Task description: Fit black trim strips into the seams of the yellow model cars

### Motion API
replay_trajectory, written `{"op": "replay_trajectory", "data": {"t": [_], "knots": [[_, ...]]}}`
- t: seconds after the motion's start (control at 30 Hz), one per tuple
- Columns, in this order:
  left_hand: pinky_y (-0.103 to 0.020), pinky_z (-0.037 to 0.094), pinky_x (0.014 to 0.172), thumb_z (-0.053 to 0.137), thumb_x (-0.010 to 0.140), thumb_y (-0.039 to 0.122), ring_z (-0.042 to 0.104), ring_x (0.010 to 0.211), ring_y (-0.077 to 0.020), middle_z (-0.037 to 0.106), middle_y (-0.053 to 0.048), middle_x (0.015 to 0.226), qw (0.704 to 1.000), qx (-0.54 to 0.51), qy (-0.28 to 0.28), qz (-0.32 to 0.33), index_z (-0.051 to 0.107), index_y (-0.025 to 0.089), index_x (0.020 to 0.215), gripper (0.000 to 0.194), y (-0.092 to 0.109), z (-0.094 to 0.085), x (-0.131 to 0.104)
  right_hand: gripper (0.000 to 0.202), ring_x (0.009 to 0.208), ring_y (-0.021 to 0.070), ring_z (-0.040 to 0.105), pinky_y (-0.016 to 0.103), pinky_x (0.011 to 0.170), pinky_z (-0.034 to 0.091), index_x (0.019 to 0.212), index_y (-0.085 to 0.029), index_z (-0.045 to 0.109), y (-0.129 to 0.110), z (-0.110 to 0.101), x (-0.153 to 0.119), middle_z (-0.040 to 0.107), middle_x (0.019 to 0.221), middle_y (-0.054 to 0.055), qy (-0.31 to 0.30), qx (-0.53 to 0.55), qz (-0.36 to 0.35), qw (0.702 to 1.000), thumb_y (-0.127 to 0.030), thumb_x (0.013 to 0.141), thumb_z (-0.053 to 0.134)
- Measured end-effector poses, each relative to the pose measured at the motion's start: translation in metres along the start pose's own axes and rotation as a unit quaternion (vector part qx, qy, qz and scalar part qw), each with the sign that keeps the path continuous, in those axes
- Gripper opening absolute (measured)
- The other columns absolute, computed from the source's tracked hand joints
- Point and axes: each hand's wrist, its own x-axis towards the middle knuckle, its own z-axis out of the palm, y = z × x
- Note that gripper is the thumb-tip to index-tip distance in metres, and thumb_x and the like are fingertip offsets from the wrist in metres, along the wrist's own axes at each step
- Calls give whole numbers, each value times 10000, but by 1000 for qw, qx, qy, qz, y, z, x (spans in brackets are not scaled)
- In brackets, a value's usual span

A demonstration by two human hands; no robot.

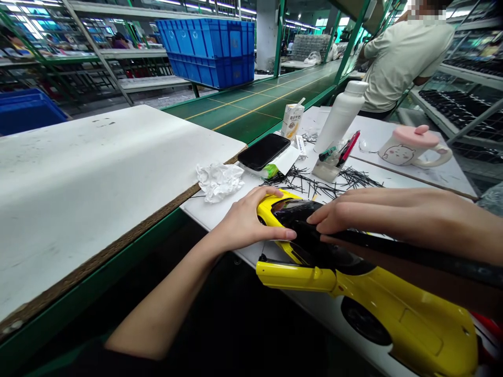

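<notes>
A yellow model car with a black roof and windows lies across the white table, one door swung open toward me. My left hand grips the car's far left end, thumb on the black part and fingers over the yellow body. Above the roof, my right hand rests its fingertips on the black surface, fingers close together. A long black strip runs along under this hand; whether the hand holds it cannot be made out. Thin black sticks are scattered behind the car.
Behind the car are crumpled paper, a phone, a drink carton, a white bottle, a pen holder and a pink-lidded mug. Blue crates stand by the green conveyor. A person is at right.
</notes>
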Motion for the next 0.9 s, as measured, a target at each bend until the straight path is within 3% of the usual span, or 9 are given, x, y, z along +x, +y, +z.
{"op": "replay_trajectory", "data": {"t": [0.33, 0.5, 0.63, 0.9], "knots": [[-428, 407, 1090, 804, 625, 624, 536, 1241, -312, 568, -51, 1332, 1000, -6, 0, 14, 570, 273, 1211, 722, -1, 0, 0, 319, 747, 160, 646, 265, 641, 470, 847, -206, 590, -4, 9, 7, 693, 893, 58, 34, -97, -72, 992, -98, 959, 312], [-428, 410, 1078, 826, 604, 606, 548, 1219, -315, 579, -54, 1312, 1000, 3, 6, 15, 581, 267, 1190, 720, 0, 1, -1, 158, 550, 105, 521, 234, 481, 388, 880, -198, 619, -11, 10, 7, 620, 720, -7, 45, -46, 22, 998, -155, 936, 478], [-425, 408, 1078, 837, 589, 603, 549, 1217, -312, 582, -59, 1310, 1000, 0, 9, 23, 578, 257, 1195, 744, -2, 2, 0, 134, 478, 65, 469, 186, 445, 354, 839, -215, 611, -14, 9, 8, 580, 628, -52, 63, 21, 74, 995, -136, 922, 542], [-427, 426, 1059, 823, 593, 627, 551, 1214, -314, 587, -54, 1306, 1000, -8, 6, 10, 567, 263, 1207, 758, -3, 0, 1, 108, 541, 94, 583, 216, 471, 396, 943, -292, 619, -15, 2, 2, 680, 740, -66, 44, -6, 119, 992, -190, 927, 587]]}}
